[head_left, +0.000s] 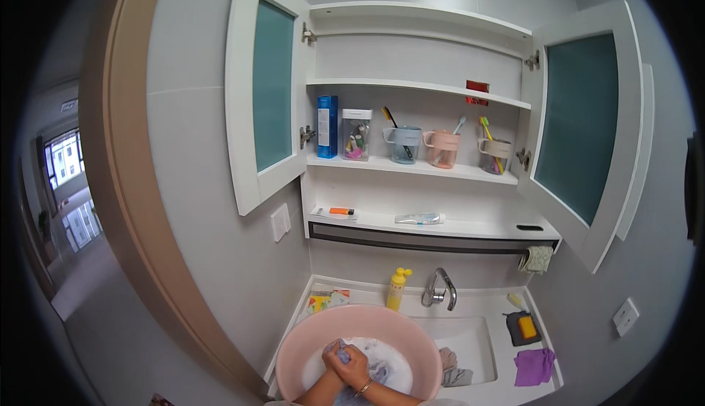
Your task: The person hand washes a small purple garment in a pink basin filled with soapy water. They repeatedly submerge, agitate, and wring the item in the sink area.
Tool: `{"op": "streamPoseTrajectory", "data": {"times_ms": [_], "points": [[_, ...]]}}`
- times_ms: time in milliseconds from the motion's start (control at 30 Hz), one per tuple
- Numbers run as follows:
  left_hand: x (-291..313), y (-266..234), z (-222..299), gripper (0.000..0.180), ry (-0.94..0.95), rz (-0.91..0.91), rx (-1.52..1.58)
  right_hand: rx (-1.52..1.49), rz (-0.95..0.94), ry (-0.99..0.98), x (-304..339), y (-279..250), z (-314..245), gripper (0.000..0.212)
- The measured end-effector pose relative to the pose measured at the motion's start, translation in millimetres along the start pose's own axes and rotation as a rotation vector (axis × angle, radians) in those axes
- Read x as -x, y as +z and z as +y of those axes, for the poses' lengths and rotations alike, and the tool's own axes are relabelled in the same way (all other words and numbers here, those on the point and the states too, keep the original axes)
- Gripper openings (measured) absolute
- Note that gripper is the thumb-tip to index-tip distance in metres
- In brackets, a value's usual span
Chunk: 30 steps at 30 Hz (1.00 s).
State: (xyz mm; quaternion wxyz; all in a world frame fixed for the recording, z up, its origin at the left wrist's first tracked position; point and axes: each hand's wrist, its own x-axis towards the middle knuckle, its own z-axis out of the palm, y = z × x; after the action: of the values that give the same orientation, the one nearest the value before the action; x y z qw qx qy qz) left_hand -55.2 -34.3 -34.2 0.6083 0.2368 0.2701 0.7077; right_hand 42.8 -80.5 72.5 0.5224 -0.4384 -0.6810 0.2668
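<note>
A large pink basin (294, 343) with white sudsy water stands on the counter. Over the water my left hand (332, 354) and my right hand (354, 367) are pressed together, fingers closed around a bluish-grey cloth (343, 354). A bunch of it pokes out between the fingers. More bluish-grey fabric (380, 371) lies in the suds beside my right hand; whether it is the same piece I cannot tell. A bracelet circles my right wrist.
Right of the basin is the sink (477, 340) with grey and beige cloths (457, 371) and a faucet (439, 288). A yellow bottle (396, 289) stands behind. A purple cloth (534, 367) and yellow-orange sponge (527, 327) lie right. Above, open cabinet doors (580, 127) flank shelves with toothbrush cups (404, 145).
</note>
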Motion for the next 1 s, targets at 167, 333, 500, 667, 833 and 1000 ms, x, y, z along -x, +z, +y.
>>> {"op": "streamPoseTrajectory", "data": {"times_ms": [167, 333, 500, 667, 833, 1000], "points": [[24.4, 58.5, 7.6, 0.055, -0.296, 0.514, -0.227, 0.219, 0.154, 0.262, -43.2, -17.0, 15.4, 0.030], [-3.6, 8.4, -26.2, 0.056, -0.292, 0.324, -0.033, 0.138, -0.011, -0.374, 10.2, -11.0, -45.6, 0.026], [32.3, 77.1, 27.4, 0.060, -0.610, 0.218, -0.128, 0.161, 0.156, 0.259, -45.0, -23.3, 28.6, 0.032], [44.6, 111.1, 53.2, 0.053, -0.613, 0.073, 0.054, -0.105, -0.119, 0.445, -36.8, -41.8, 70.4, 0.071], [1.3, 22.4, 17.6, 0.030, -0.614, -0.066, -0.028, -0.075, -0.799, 0.529, -25.6, -44.7, 72.5, 0.088], [27.9, 69.1, 50.1, 0.009, -0.410, 0.052, -0.132, -0.223, -0.477, 0.557, -38.9, -71.3, 70.5, 0.043]]}}
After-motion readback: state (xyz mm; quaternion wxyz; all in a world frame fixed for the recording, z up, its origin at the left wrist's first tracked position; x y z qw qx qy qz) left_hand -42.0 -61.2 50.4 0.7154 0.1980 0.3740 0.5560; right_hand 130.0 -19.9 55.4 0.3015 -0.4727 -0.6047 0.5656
